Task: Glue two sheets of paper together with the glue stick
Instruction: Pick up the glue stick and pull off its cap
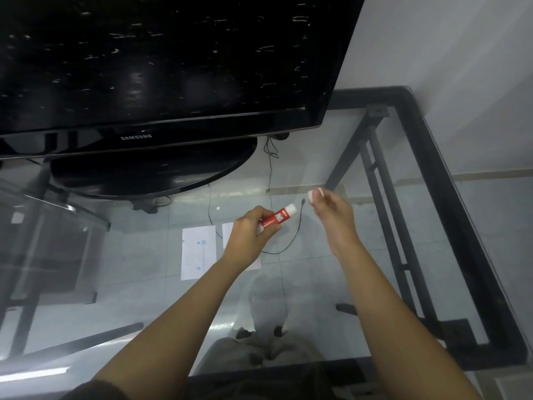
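Just uncapped: the glue stick (276, 218) is ready, the paper untouched.
Left hand (251, 235) wraps the red tube above the two sheets (199, 252) on the glass table (375, 269); right hand (331, 209), right of the stick, pinches the white cap (311, 196). Likely next: bring the tip down onto a sheet. The right sheet is mostly hidden by the left hand; whether any glue is exposed is unclear.

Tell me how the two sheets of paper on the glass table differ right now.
The left sheet of paper lies fully in view, with faint blue marks on it; the right sheet of paper is mostly hidden behind the left hand, which holds the red glue stick. A thin black cable runs beside the right sheet, not the left one. Both are white, lie flat on the glass table, side by side with a gap.
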Motion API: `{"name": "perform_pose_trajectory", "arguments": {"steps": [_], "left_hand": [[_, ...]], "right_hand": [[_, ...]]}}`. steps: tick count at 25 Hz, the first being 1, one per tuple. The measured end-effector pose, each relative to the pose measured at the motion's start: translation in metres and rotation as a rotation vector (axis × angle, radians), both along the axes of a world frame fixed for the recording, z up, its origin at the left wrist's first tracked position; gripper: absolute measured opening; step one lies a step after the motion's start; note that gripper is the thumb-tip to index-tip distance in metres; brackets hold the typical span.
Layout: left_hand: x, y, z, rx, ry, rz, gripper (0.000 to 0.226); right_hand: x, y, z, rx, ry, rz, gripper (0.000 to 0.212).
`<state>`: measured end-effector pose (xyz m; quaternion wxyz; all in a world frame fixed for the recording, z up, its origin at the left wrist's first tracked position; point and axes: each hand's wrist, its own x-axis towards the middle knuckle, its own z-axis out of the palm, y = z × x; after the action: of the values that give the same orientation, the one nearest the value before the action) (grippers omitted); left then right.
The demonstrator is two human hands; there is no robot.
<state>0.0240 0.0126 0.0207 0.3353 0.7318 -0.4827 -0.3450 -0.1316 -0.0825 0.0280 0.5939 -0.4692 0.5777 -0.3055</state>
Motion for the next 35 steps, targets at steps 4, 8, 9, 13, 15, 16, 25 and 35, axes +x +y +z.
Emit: {"name": "perform_pose_trajectory", "arguments": {"steps": [4,8,9,13,15,16,25,35], "left_hand": [[0.011,0.017,-0.007,0.043,0.024,0.093,0.027],[0.015,0.02,-0.001,0.01,0.054,0.128,0.027],[0.016,0.021,0.0,0.008,0.061,0.135,0.027],[0.021,0.026,0.002,0.021,0.07,0.155,0.03],[0.023,0.026,0.007,0.007,0.091,0.172,0.028],[0.024,0.026,0.01,-0.006,0.104,0.185,0.028],[0.015,0.019,0.041,-0.206,0.296,0.175,0.04],[0.02,0.022,0.039,-0.069,0.835,0.261,0.018]], "right_hand": [[-0.004,-0.005,-0.017,-0.276,0.316,0.138,0.041],[0.001,0.001,-0.038,-0.31,0.38,0.249,0.056],[0.001,0.002,-0.042,-0.319,0.396,0.258,0.056],[0.0,0.001,-0.046,-0.284,0.434,0.306,0.065],[0.001,0.003,-0.039,-0.29,0.483,0.328,0.077],[0.002,0.006,-0.032,-0.326,0.472,0.284,0.078],[0.044,0.047,0.032,0.021,-0.104,0.241,0.019],[0.05,0.045,0.046,-0.005,-0.113,0.107,0.027]]}}
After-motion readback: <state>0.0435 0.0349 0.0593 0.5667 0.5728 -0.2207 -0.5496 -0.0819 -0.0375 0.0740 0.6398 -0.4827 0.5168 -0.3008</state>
